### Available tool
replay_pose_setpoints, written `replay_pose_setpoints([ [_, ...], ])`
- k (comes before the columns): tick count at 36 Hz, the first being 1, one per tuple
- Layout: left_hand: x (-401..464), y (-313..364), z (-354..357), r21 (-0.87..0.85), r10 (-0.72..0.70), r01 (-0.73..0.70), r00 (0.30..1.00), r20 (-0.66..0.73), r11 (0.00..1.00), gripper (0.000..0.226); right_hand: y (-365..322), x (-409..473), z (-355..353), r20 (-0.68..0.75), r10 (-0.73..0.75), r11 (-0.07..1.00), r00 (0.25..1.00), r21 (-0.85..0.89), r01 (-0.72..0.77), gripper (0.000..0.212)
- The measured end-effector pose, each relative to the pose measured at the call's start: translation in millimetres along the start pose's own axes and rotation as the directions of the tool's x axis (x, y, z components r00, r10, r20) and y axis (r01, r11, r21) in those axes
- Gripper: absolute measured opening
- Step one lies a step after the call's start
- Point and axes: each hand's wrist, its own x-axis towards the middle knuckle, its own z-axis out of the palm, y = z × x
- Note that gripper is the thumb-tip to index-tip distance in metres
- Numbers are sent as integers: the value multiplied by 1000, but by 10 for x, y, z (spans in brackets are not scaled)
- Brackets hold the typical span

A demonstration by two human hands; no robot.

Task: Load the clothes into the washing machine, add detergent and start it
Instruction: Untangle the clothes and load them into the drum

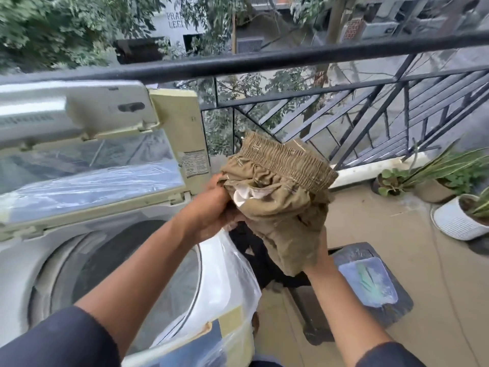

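An olive-brown garment (285, 192) with an elastic waistband and a white lining is bunched up in the air to the right of the washing machine (53, 247). My left hand (211, 207) grips its left side. My right hand (320, 258) holds its lower right part from underneath, mostly hidden by the cloth. The top-loading machine stands at the left with its lid (87, 160) raised and its dark drum (127, 263) showing. A dark garment (254, 258) hangs below the brown one.
A clear plastic bag (227, 282) drapes over the machine's right edge. A black balcony railing (291, 62) runs across the back. Potted plants (455, 207) stand at the right. A dark block with a pale packet (370, 282) lies on the tiled floor.
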Motion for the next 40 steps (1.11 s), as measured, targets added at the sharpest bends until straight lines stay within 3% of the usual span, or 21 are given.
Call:
replay_pose_setpoints([
  [1, -19, -1, -65, 72, 21, -17, 998, -55, 997, 26, -127, -136, 127, 12, 0, 1000, 1000, 17, 0, 16],
  [3, -74, -8, -225, 206, 69, -35, 985, -161, 978, 42, -354, -317, 388, 61, -44, 986, 997, 163, 34, 39],
  [6, -206, 34, -356, 365, 184, -107, 966, -183, 925, 62, -630, -572, 727, 180, -33, 966, 983, 259, -15, 57],
  [9, -351, 62, -502, 500, 291, -201, 950, -108, 842, 83, -678, -761, 864, 253, -39, 977, 967, 215, -16, 61],
  [12, -566, 142, -639, 490, 281, -237, 960, -17, 839, 101, -604, -949, 1092, 329, -133, 991, 935, 59, 120, 71],
  [14, -749, 224, -737, 383, 222, -223, 974, 48, 896, 102, -546, -1080, 1253, 377, -182, 980, 908, -10, 200, 78],
  [17, -1012, 301, -964, 271, 177, -206, 976, 129, 940, 86, -376, -1258, 1523, 388, -209, 927, 898, -213, 308, 63],
  [21, -1331, 224, -1260, 427, 398, -355, 917, -13, 832, 63, -17, -1363, 1891, 415, -264, 821, 870, -376, 429, 39],
  [25, -1611, -78, -1639, 539, 510, -381, 853, -107, 751, 62, 447, -1410, 2230, 440, -243, 745, 865, -486, 457, 37],
  [32, -1988, -639, -2378, 669, 431, -151, 860, -274, 727, 67, 1269, -1305, 2574, 425, -47, 552, 904, -743, 378, 35],
  [35, -2068, -865, -2607, 785, 372, 13, 876, -308, 619, 73, 1604, -1172, 2673, 412, 42, 459, 910, -817, 349, 45],
  [37, -2090, -1014, -2760, 823, 300, 130, 891, -342, 553, 75, 1856, -1068, 2727, 411, 86, 359, 908, -863, 357, 47],
  [40, -2075, -1229, -2940, 847, 167, 286, 904, -394, 448, 78, 2265, -893, 2761, 396, 203, 169, 895, -915, 367, 69],
])
